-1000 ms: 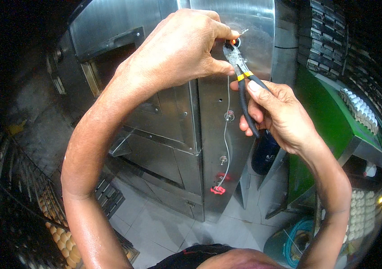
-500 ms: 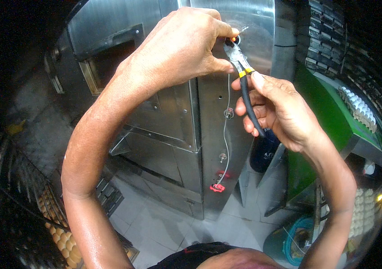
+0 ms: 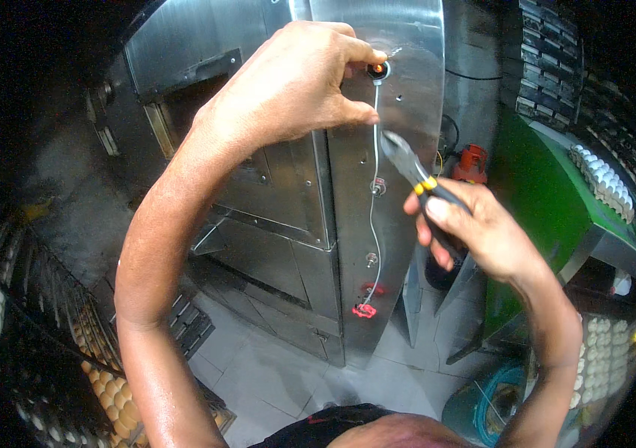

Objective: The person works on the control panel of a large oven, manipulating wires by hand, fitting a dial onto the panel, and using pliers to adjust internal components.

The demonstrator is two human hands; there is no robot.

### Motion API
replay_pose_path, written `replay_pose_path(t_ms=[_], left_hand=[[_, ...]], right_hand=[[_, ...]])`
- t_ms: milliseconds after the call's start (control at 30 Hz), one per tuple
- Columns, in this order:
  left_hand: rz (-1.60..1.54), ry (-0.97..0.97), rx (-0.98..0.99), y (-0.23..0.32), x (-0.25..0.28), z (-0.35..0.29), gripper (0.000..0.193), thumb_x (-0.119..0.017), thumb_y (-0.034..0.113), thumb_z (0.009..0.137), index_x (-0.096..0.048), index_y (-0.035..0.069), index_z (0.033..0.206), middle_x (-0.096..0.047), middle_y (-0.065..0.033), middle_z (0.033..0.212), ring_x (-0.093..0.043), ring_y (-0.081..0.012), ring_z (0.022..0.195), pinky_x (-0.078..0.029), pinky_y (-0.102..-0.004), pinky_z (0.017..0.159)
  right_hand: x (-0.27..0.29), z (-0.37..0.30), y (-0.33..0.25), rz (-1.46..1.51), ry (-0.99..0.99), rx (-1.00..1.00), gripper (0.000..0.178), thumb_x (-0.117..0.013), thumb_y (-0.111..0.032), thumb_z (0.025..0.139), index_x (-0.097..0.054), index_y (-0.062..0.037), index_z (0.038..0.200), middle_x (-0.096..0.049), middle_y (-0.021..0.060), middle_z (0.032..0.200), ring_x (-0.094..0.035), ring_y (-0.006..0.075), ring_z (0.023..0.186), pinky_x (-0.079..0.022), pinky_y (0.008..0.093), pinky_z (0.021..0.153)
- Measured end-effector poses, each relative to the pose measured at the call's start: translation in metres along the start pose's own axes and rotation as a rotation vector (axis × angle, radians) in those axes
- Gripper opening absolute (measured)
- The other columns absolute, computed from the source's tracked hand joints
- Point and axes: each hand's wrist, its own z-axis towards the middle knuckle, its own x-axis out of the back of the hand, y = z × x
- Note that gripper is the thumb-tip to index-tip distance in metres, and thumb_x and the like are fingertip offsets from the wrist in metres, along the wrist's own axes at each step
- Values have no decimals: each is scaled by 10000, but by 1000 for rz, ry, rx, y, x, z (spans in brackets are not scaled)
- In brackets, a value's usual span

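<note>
My left hand (image 3: 295, 86) is raised to the narrow steel panel (image 3: 407, 104). Its index fingertip rests at the rim of a round dark fitting (image 3: 379, 71) that glows orange inside. The thumb is spread apart from it, lower down, close to a thin pale wire (image 3: 375, 224). This wire hangs from the fitting down to a red valve handle (image 3: 364, 310). In my right hand (image 3: 475, 224) are pliers (image 3: 407, 160) with black handles and yellow bands. Their jaws point up-left, beside the wire and below the left thumb, apart from the fitting. My left hand's other fingers are mostly hidden.
A steel oven (image 3: 273, 201) with a window stands at left. Racks of buns (image 3: 112, 403) sit lower left. To the right are a green table (image 3: 534, 216), a tray of eggs (image 3: 602, 179), a red gas cylinder top (image 3: 472, 162) and a teal bucket (image 3: 493, 403).
The pliers have come away from the round fitting, moving down and slightly right with my right hand. My left hand stays at the fitting; the view has shifted slightly.
</note>
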Motion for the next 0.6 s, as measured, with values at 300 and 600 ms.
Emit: replay_pose_path(t_ms=[300, 600], left_hand=[[22, 238, 126, 16, -23, -4, 418, -848, 113, 790, -715, 59, 1183, -734, -75, 974, -708, -158, 827, -574, -294, 803], [-68, 423, 265, 28, -44, -11, 484, -909, 138, 715, -727, 64, 1158, -718, -61, 976, -673, -130, 833, -566, -282, 794]], right_hand=[[24, -26, 53, 286, 24, 79, 371, -587, -355, 1047, -638, -15, 1186, -651, 35, 841, -584, 82, 591, -481, 233, 548], [51, 7, -9, -122, 200, 312, 275, -711, -241, 972, -629, -23, 1117, -590, -22, 824, -575, 47, 647, -478, 212, 537]])
